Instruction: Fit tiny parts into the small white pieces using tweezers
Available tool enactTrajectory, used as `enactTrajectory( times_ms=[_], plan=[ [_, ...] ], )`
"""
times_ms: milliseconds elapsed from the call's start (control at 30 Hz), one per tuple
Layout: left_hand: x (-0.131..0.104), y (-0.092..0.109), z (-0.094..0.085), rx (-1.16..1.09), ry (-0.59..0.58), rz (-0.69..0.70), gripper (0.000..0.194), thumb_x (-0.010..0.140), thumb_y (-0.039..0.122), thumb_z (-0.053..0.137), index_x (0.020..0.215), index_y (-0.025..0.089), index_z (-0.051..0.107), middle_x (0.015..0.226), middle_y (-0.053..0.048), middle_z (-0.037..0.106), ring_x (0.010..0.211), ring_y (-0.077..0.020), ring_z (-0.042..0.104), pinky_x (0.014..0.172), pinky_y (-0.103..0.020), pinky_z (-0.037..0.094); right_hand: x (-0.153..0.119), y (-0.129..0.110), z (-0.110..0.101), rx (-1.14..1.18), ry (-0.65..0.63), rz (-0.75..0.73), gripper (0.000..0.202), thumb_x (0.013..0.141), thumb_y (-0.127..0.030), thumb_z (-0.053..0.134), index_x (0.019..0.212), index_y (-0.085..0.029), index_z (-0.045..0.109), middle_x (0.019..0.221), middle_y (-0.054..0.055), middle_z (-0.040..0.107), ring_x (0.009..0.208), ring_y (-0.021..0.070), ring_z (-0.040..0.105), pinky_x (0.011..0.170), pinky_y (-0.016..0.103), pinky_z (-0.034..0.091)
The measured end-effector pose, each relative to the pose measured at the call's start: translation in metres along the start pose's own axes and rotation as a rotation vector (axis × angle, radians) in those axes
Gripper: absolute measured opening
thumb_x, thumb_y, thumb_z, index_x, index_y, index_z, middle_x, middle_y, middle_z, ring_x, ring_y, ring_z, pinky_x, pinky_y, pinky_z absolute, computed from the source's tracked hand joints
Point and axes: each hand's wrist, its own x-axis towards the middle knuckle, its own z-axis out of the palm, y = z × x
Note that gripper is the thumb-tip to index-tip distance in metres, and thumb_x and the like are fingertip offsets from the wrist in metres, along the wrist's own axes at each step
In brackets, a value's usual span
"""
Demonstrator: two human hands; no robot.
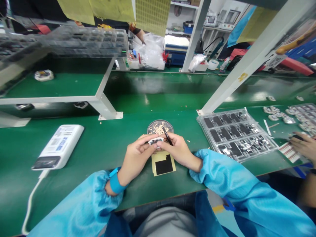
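Observation:
My left hand (137, 154) is closed around a small white-rimmed electronic part (156, 141) with dark innards. My right hand (179, 148) grips a pair of black tweezers (167, 135), and its thumb presses on the near side of the same part. Behind my fingers lies a round grey mesh dish (170, 123) with many small beige scraps (158, 126) in it. Below my hands, a yellowish backing sheet (158, 171) carries a black adhesive piece (164, 165); its upper edge is hidden by my hands.
A white power bank (59, 144) with a cable lies at left. Clear trays of dark parts (229, 130) stand at right, before a slanted white post (237, 62). Another person's hand (304, 144) works at far right near white parts (278, 113). A raised shelf (74, 79) fills the upper left.

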Motion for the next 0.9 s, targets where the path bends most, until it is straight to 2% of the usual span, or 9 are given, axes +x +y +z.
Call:
enactTrajectory(
  times_ms=[200, 333, 533, 700, 900],
  plan=[
    [0.000, -0.003, 0.002, 0.038, -0.016, 0.050, 0.027, 0.084, 0.025, 0.076, 0.110, 0.022, 0.076, 0.115, -0.006, 0.067, 0.090, -0.0167, 0.072, 0.081, -0.028, 0.062, 0.000, 0.003, -0.001, -0.066, 0.040, -0.025, 0.030, 0.073, -0.040, 0.085, 0.091, -0.018, 0.074, 0.083, 0.002, 0.073, 0.076, 0.0171, 0.068, 0.075, 0.031, 0.055],
    [-0.001, -0.007, 0.004, 0.101, 0.000, 0.120, 0.026, 0.088, 0.028, 0.071, 0.113, 0.022, 0.074, 0.109, -0.006, 0.065, 0.098, -0.0195, 0.070, 0.082, -0.029, 0.061, 0.004, 0.000, 0.004, -0.051, 0.065, -0.013, 0.033, 0.068, -0.043, 0.087, 0.085, -0.018, 0.071, 0.076, 0.000, 0.070, 0.070, 0.0159, 0.065, 0.068, 0.029, 0.053],
    [0.000, -0.007, 0.002, 0.365, -0.025, 0.139, 0.027, 0.097, 0.033, 0.059, 0.122, 0.026, 0.065, 0.123, -0.006, 0.066, 0.112, -0.0219, 0.064, 0.093, -0.034, 0.053, 0.009, -0.005, 0.008, -0.148, 0.141, -0.062, 0.035, 0.067, -0.044, 0.086, 0.077, -0.017, 0.067, 0.066, -0.004, 0.061, 0.060, 0.0108, 0.051, 0.059, 0.024, 0.046],
    [0.001, -0.004, -0.002, 0.424, -0.039, 0.080, 0.027, 0.098, 0.037, 0.058, 0.121, 0.024, 0.062, 0.116, -0.005, 0.069, 0.103, -0.0209, 0.066, 0.088, -0.034, 0.052, 0.011, -0.005, 0.008, -0.098, 0.107, -0.024, 0.037, 0.067, -0.045, 0.085, 0.080, -0.017, 0.064, 0.069, -0.002, 0.063, 0.063, 0.0126, 0.057, 0.060, 0.026, 0.050],
    [0.000, -0.005, 0.003, 0.346, 0.066, 0.126, 0.024, 0.094, 0.037, 0.065, 0.110, 0.019, 0.063, 0.106, -0.006, 0.072, 0.096, -0.0202, 0.067, 0.079, -0.031, 0.051, 0.014, -0.005, 0.011, -0.048, 0.087, -0.037, 0.040, 0.066, -0.047, 0.086, 0.079, -0.017, 0.063, 0.074, 0.000, 0.066, 0.069, 0.0145, 0.061, 0.067, 0.028, 0.054]
  ],
)
